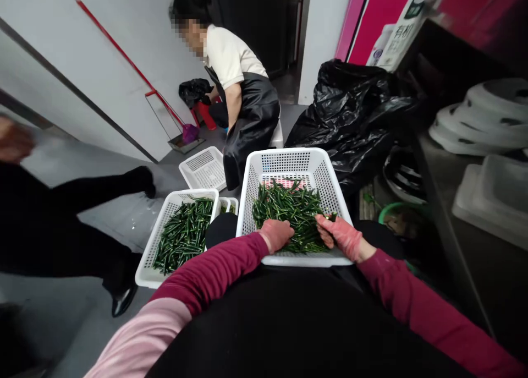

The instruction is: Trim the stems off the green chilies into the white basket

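Note:
A white perforated basket (pixel 338 207) rests in front of me with a heap of thin green peppers (pixel 284 207) in it. My left hand (pixel 277 235), in a pinkish glove, reaches over the near left rim, its fingers closed at the near edge of the heap; what they grip, if anything, is hidden. At the right side of the heap, my right hand (pixel 340 236), gloved alike, is closed around a few green peppers (pixel 332 217). Lower left stands a second white basket (pixel 144 262), holding many darker green peppers (pixel 183 235).
A shallow white basket (pixel 206 171) lies beyond, near a crouching person in a black apron (pixel 256 108). Another person's dark-trousered legs (pixel 94 246) are at left. Black plastic bags (pixel 350 114) stand behind right; a shelf with white containers (pixel 490 196) is at right.

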The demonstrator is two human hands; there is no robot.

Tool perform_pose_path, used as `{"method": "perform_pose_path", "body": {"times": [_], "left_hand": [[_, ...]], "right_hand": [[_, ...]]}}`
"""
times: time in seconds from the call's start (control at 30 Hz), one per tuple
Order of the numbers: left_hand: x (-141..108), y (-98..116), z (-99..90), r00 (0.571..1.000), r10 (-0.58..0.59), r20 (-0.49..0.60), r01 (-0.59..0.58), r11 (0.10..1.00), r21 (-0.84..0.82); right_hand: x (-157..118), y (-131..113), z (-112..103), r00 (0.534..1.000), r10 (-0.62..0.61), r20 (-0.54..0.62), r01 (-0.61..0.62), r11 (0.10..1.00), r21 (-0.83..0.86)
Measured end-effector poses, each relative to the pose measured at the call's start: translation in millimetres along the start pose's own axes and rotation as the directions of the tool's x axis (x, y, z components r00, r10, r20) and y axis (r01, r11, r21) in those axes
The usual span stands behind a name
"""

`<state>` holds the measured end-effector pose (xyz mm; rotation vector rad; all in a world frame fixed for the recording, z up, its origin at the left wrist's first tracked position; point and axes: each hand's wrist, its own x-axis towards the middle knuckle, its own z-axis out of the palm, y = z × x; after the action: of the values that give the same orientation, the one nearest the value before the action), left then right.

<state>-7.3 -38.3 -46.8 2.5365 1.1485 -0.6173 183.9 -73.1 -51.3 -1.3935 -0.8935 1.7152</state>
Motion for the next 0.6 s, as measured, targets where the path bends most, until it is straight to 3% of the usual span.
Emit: {"method": "perform_pose_path", "body": {"times": [0.03, 0.1, 0.17, 0.2, 0.33, 0.4, 0.47, 0.5, 0.6], "left_hand": [[4, -1, -3.4, 1.0, -0.003, -0.009, 0.003, 1.0, -0.014], [3, -7, -13.9, 0.989, -0.059, -0.139, 0.038, 0.988, -0.152], [-3, -15, -27.6, 0.947, -0.171, -0.27, 0.054, 0.919, -0.391], [-6, -18, -34.4, 0.939, -0.208, -0.275, 0.04, 0.859, -0.511], [-13, -16, -49.1, 0.962, -0.176, -0.211, -0.067, 0.593, -0.802], [-12, -10, -47.6, 0.937, -0.236, -0.259, -0.116, 0.487, -0.866], [-13, -4, -42.1, 0.901, -0.355, -0.248, -0.108, 0.37, -0.923], [-14, -2, -38.5, 0.906, -0.377, -0.192, -0.074, 0.305, -0.95], [-18, 6, -26.7, 0.975, -0.221, 0.012, 0.059, 0.211, -0.976]], "right_hand": [[-4, 0, 0, 1.0, -0.003, 0.007, 0.002, 0.999, 0.047], [-10, 0, 1, 1.0, -0.01, -0.007, 0.011, 0.994, 0.111], [-12, 0, 6, 0.999, -0.011, -0.03, 0.014, 0.992, 0.127], [-11, 0, 11, 1.0, -0.007, -0.023, 0.01, 0.992, 0.125], [-3, -6, 38, 0.986, 0.015, 0.165, -0.039, 0.989, 0.143], [0, -8, 50, 0.977, 0.027, 0.214, -0.065, 0.982, 0.175], [5, -9, 55, 0.989, 0.021, 0.148, -0.048, 0.983, 0.179], [7, -9, 55, 0.996, 0.002, 0.092, -0.016, 0.987, 0.157], [12, -10, 51, 0.988, -0.118, -0.096, 0.121, 0.992, 0.029]]}}
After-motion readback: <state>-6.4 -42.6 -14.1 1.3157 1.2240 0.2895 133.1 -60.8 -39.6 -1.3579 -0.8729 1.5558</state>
